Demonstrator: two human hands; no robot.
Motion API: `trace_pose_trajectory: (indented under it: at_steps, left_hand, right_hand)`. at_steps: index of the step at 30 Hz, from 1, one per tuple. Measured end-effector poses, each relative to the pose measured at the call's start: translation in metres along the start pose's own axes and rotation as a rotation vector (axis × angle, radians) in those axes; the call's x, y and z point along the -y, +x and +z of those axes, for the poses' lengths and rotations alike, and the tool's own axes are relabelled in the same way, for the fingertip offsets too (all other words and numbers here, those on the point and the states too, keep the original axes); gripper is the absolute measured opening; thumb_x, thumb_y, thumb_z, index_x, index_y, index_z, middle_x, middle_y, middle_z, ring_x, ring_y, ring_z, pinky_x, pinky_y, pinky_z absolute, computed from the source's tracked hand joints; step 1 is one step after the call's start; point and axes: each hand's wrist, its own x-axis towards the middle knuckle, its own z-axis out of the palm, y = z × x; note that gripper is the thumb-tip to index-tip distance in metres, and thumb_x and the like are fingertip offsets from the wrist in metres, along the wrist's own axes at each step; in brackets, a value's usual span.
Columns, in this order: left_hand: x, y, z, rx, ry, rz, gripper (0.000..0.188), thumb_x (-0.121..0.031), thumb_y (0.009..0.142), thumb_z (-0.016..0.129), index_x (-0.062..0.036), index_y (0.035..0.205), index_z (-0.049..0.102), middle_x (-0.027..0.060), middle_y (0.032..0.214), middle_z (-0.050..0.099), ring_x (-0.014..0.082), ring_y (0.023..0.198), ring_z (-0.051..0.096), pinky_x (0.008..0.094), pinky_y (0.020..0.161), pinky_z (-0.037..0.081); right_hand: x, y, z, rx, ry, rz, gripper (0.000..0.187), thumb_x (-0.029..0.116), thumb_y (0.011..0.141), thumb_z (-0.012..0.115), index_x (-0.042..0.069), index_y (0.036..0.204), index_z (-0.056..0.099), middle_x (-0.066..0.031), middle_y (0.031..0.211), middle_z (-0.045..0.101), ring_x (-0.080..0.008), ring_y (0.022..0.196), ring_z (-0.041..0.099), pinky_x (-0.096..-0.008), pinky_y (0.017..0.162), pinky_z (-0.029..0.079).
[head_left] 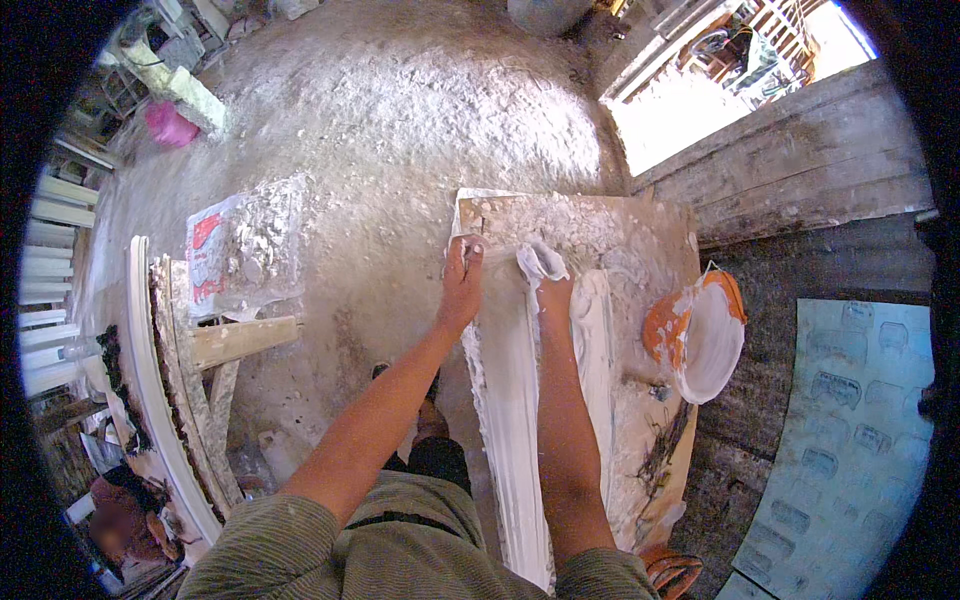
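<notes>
On the plaster-caked board (640,240) in this dusty workshop, the long white moulding (515,400) lies coated lengthwise, only its far end unsmoothed, where my left hand (462,285) grips the edge and my plaster-covered right hand (545,270) presses flat.

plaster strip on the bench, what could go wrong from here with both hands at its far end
The left hand and the plaster-coated right hand both press at the far end of the long white plaster strip; uneven pressure might dent or crack it. The orange bucket of white mix sits tilted at the bench edge and could tip. Plaster debris on the floor might be slippery.
</notes>
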Motion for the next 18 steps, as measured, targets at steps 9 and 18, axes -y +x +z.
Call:
trace_pose_trajectory:
  at_steps: [9,18]
  left_hand:
    - [0.015,0.001,0.005,-0.024,0.044,0.032,0.023,-0.023,0.097,0.037,-0.0028,0.104,0.046,0.0163,0.096,0.049,0.0281,0.093,0.048,0.0375,0.085,0.037]
    - [0.015,-0.007,0.004,-0.039,0.048,0.022,0.024,-0.024,0.097,0.038,-0.0020,0.103,0.046,0.0155,0.095,0.050,0.0272,0.092,0.048,0.0372,0.085,0.037]
  right_hand:
    - [0.002,-0.006,0.001,0.055,-0.111,-0.138,0.029,0.003,0.078,0.067,-0.003,0.106,0.062,-0.0099,0.101,0.065,-0.0180,0.091,0.063,-0.0284,0.082,0.050]
    - [-0.009,-0.013,-0.003,0.004,0.084,-0.010,0.026,0.002,0.080,0.065,-0.003,0.105,0.062,-0.0092,0.101,0.065,-0.0145,0.090,0.062,-0.0259,0.080,0.050]
